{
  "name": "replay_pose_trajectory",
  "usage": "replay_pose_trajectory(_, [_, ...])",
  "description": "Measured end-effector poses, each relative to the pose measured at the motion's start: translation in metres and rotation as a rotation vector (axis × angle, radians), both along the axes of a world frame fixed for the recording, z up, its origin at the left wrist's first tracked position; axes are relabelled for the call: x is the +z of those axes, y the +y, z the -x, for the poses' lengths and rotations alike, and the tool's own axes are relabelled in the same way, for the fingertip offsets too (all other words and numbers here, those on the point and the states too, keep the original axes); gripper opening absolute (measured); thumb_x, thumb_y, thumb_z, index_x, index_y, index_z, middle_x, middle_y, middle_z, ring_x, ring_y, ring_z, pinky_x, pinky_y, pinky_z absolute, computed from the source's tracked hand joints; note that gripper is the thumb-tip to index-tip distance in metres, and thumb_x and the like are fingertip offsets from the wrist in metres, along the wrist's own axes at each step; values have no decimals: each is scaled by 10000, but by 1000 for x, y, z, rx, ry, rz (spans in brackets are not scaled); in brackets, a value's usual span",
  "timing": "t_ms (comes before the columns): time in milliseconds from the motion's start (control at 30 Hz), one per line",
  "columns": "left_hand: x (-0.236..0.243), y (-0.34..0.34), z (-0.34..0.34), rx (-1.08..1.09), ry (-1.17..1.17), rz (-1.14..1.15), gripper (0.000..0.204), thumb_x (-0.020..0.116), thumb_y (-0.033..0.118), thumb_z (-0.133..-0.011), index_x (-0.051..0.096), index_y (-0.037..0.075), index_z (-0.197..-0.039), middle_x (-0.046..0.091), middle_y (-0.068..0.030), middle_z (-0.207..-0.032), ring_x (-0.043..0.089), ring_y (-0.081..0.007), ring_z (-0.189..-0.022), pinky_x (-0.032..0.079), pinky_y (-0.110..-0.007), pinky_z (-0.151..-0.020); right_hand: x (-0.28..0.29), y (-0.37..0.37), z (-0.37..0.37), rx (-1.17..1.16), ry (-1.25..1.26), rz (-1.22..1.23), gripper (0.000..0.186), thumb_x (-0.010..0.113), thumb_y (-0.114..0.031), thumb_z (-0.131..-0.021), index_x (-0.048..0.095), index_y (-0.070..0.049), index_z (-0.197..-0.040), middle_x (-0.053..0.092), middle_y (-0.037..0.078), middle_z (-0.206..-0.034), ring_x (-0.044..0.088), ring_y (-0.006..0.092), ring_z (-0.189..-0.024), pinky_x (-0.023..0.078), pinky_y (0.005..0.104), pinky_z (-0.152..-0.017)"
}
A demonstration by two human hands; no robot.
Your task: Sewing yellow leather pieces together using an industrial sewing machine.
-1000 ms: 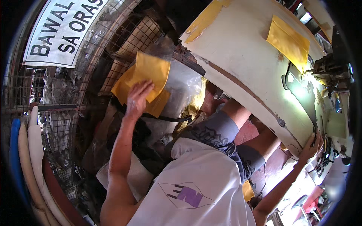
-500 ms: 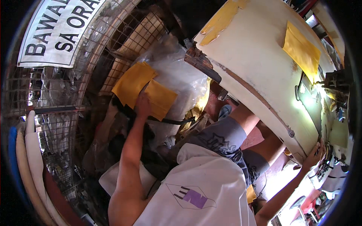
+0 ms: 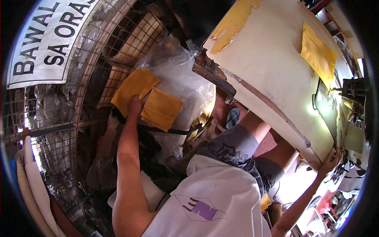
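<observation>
My left hand point(image 3: 134, 106) reaches to the lower edge of a yellow cloth-like piece point(image 3: 133, 87). Its fingers look closed on that edge, though they are partly hidden. Beside it on the right lies a second stack of yellow pieces point(image 3: 162, 109), over clear plastic wrapping point(image 3: 185, 75). Far to the right, my right hand point(image 3: 331, 161) rests at the near corner of a worn white tabletop point(image 3: 272, 59), fingers stretched out. Another yellow piece point(image 3: 319, 53) lies on that tabletop, running toward a lit machine point(image 3: 349, 93) that looks like a sewing machine.
A wire mesh screen point(image 3: 85, 114) with a white sign point(image 3: 47, 43) stands on the left. Upright rolls of material point(image 3: 37, 185) lean below it. The tabletop's broken wooden edge point(image 3: 213, 71) juts out between the yellow stacks and the table. My legs point(image 3: 254, 128) are under the table.
My left hand has shifted from between the two yellow stacks onto the left one, and a gap now shows between them. My right hand stays at the table corner. The view has turned slightly.
</observation>
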State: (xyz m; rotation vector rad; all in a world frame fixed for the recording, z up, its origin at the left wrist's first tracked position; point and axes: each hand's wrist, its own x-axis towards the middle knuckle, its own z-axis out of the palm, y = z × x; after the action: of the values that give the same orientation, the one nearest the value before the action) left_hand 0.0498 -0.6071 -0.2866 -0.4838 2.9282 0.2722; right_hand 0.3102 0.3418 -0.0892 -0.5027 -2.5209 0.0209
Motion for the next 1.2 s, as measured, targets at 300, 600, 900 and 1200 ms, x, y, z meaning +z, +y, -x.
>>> replay_pose_trajectory(300, [214, 84, 87, -204, 692, 235, 51, 622, 75, -868, 636, 31, -891, 657, -195, -903, 651, -412, -861, 520, -509, -728, 49, -142, 58, 71, 72, -248, 380, 600, -155, -1017, 593, -2, -1365, 557, 196, -1418, 526, 354, -1301, 409, 437, -1113])
replay_pose_trajectory(600, [386, 420, -2, -1115, 837, -206, 218, 706, 97, -781, 642, 14, -971, 625, -153, -979, 633, -299, -797, 548, -391, -659, 134, -352, 158, 661, 140, 1711, 560, 566, -369, -1049, 499, 44, -1421, 607, 182, -1325, 588, 266, -1224, 468, 395, -1049])
replay_pose_trajectory(900, [328, 504, 16, -1129, 360, -679, 342, 676, 293, -963, 689, -8, -1124, 682, -194, -1127, 659, -366, -1032, 533, -443, -921, 103, -305, 95, 75, 391, 1945, 405, 625, -186, -1021, 551, 17, -1363, 640, 99, -1272, 601, 185, -1174, 490, 325, -993])
replay_pose_trajectory(1200, [304, 562, 20, -1143, 243, -302, 561, 808, 315, -809, 601, 7, -1230, 682, -206, -1081, 656, -382, -963, 540, -467, -872, 80, -287, 60, -59, 378, 2151, 361, 666, -109, -981, 595, -1, -1318, 688, 95, -1195, 674, 197, -1075, 564, 315, -857])
